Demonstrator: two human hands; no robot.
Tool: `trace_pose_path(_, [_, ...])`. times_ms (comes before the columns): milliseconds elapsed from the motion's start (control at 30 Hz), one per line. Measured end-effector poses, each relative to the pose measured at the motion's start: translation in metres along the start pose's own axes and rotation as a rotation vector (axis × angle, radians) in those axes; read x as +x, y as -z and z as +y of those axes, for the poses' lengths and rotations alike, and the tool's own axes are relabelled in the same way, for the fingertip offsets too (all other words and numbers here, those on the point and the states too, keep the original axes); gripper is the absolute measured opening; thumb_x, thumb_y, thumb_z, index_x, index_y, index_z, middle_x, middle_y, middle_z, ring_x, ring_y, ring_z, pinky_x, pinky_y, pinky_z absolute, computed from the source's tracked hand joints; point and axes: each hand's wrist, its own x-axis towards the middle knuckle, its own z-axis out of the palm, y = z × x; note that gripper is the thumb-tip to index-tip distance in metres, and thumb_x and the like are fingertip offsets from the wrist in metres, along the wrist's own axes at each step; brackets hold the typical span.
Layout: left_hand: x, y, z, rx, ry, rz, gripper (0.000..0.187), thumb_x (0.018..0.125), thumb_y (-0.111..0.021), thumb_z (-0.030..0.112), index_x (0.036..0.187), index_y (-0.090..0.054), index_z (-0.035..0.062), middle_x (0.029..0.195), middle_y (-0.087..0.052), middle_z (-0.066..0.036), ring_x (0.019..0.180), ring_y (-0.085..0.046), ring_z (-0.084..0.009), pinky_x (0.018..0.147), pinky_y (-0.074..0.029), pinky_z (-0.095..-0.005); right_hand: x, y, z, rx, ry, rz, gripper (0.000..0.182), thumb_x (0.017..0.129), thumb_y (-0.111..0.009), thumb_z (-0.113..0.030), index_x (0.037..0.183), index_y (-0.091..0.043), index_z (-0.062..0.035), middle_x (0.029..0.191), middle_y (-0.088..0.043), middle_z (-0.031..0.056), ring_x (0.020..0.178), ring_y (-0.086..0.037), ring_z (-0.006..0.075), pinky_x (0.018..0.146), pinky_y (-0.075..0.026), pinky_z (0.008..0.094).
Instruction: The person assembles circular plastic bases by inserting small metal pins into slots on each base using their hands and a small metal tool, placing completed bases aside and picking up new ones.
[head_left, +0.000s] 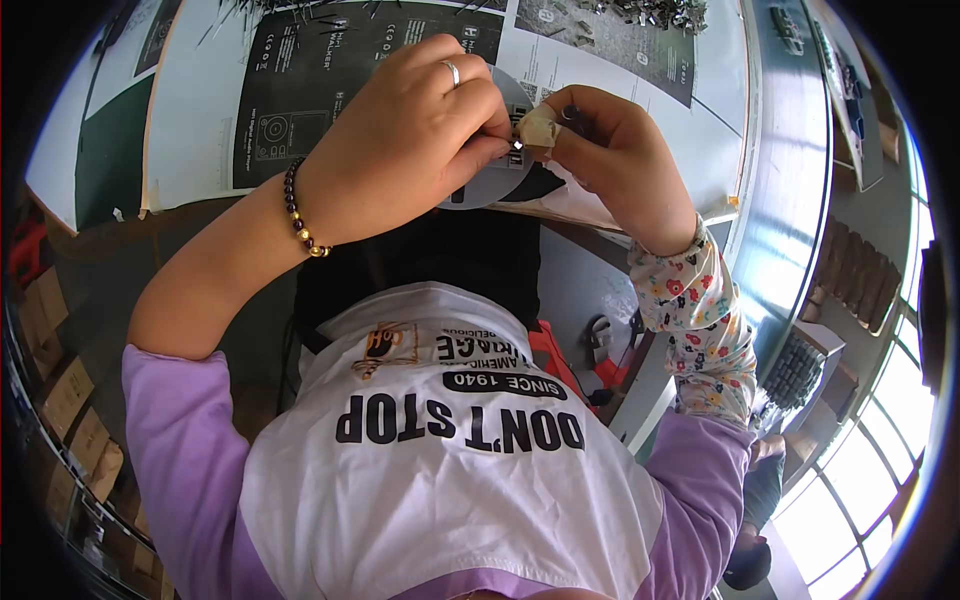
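My left hand (425, 130), with a ring and a beaded bracelet, is closed in a pinch over the table. Between its fingertips and my right hand sits a tiny shiny metal piece (517, 145). My right hand (625, 150) is closed too, its fingertips meeting those of the left. Pale tape (540, 127) wraps one of its fingertips. A small dark round end (571, 113) shows among the right fingers; the rest of it is hidden. Under both hands lies a round translucent disc (490, 188), partly covered by them.
Printed black-and-white sheets (275, 95) cover the table. Small metal pieces (665, 14) are heaped at the far right, with thin dark strips (300, 10) at the far left. The table's near edge (180, 208) runs below my hands. Another person (760, 490) is at the lower right.
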Motion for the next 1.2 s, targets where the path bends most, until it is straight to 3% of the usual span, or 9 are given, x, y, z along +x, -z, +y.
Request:
trace_pose_path(400, [-0.002,-0.002,-0.002,0.036,-0.042,0.022,0.022,0.077,-0.077,0.003,0.088,-0.058,0.0056,0.089,-0.056,-0.005,0.088,-0.054,-0.0278,0.078,-0.046,-0.0392,0.002,0.002,-0.004,0.037,-0.047,-0.030,0.017,0.092,-0.055,-0.004,0.105,-0.064,0.0021,0.085,-0.066,0.0007,0.062,-0.041,0.0011,0.052,-0.030,0.0194])
trace_pose_path(533, [-0.003,-0.002,-0.001,0.055,-0.036,0.024,0.022,0.077,-0.076,0.002,0.087,-0.058,0.0054,0.088,-0.056,-0.006,0.089,-0.054,-0.0282,0.079,-0.047,-0.0395,-0.002,-0.006,-0.003,-0.104,0.062,0.056,0.015,0.090,-0.057,0.000,0.103,-0.064,0.0027,0.083,-0.065,0.0008,0.065,-0.048,0.0028,0.053,-0.036,0.0203])
trace_pose_path(633, [-0.002,-0.004,0.001,0.082,-0.023,0.030,0.022,0.077,-0.076,0.002,0.088,-0.058,0.0052,0.088,-0.056,-0.006,0.089,-0.055,-0.0284,0.080,-0.047,-0.0398,-0.007,-0.011,-0.002,-0.546,0.404,0.222,0.016,0.086,-0.061,0.004,0.102,-0.063,0.0029,0.080,-0.064,0.0052,0.067,-0.057,0.0091,0.057,-0.045,0.0241])
trace_pose_path(667, [-0.002,-0.003,0.001,0.095,-0.017,0.019,0.021,0.077,-0.076,0.002,0.087,-0.058,0.0052,0.088,-0.056,-0.006,0.089,-0.055,-0.0285,0.080,-0.047,-0.0399,-0.008,-0.013,-0.002,-0.548,0.405,0.221,0.016,0.086,-0.061,0.004,0.102,-0.063,0.0029,0.080,-0.064,0.0052,0.067,-0.057,0.0091,0.057,-0.045,0.0241])
trace_pose_path(767, [-0.002,-0.001,0.002,0.119,-0.004,0.003,0.021,0.077,-0.076,0.002,0.087,-0.057,0.0053,0.088,-0.056,-0.006,0.089,-0.055,-0.0286,0.081,-0.048,-0.0400,-0.012,-0.019,-0.003,-0.799,0.600,0.249,0.024,0.077,-0.066,0.008,0.101,-0.064,0.0025,0.083,-0.063,0.0104,0.069,-0.063,0.0191,0.059,-0.051,0.0298])
trace_pose_path(900, [-0.008,0.001,0.011,0.135,0.030,-0.029,0.021,0.077,-0.076,0.003,0.092,-0.062,0.0054,0.093,-0.058,-0.006,0.094,-0.056,-0.0290,0.085,-0.048,-0.0399,-0.018,-0.023,-0.002,-1.032,0.697,0.250,0.030,0.071,-0.066,0.009,0.100,-0.065,0.0012,0.088,-0.063,0.0119,0.071,-0.064,0.0275,0.060,-0.053,0.0341])
trace_pose_path(1200, [-0.038,0.002,0.021,0.125,0.053,0.039,0.036,0.075,-0.080,0.013,0.109,-0.069,0.0063,0.114,-0.062,-0.004,0.112,-0.056,-0.0284,0.108,-0.038,-0.0535,-0.020,-0.032,-0.010,-1.146,0.686,0.196,0.030,0.071,-0.068,0.003,0.100,-0.065,0.0001,0.089,-0.060,0.0098,0.072,-0.065,0.0258,0.060,-0.054,0.0338])
